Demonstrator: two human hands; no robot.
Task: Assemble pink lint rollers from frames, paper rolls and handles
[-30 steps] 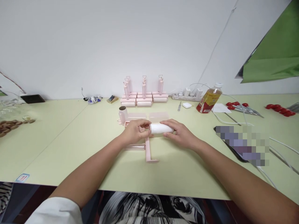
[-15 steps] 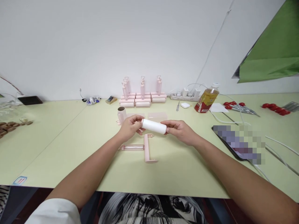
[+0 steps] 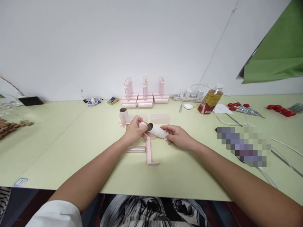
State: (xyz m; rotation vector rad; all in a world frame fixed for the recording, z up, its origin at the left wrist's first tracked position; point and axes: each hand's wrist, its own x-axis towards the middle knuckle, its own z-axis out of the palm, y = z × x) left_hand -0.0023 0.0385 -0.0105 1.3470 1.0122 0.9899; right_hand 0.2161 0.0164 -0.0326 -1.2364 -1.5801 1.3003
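Observation:
My right hand [image 3: 176, 135] grips a white lint roller refill [image 3: 158, 131] at its right end, where a bit of pink shows by the fingers. The roll's left end faces me with its brown cardboard core exposed. Between the thumb and fingers of my left hand [image 3: 134, 131] is a pale pink round end cap [image 3: 143, 126], close beside that core. Below both hands a pink lint roller handle [image 3: 148, 153] lies on the table, its clear grip pointing left. Just behind my left hand stands another roll [image 3: 123, 116] on end, its core showing at the top.
Several pink lint rollers [image 3: 145, 102] stand in rows by the wall. Translucent pink covers [image 3: 160, 119] lie behind my hands. At right are a drink bottle [image 3: 210, 100], a power strip [image 3: 188, 98], a small screwdriver [image 3: 180, 107], cables and red-handled tools [image 3: 280, 110].
My left hand has come away from the roll's left end with the end cap, uncovering the cardboard core. The roll has turned and tilted so that its open end shows.

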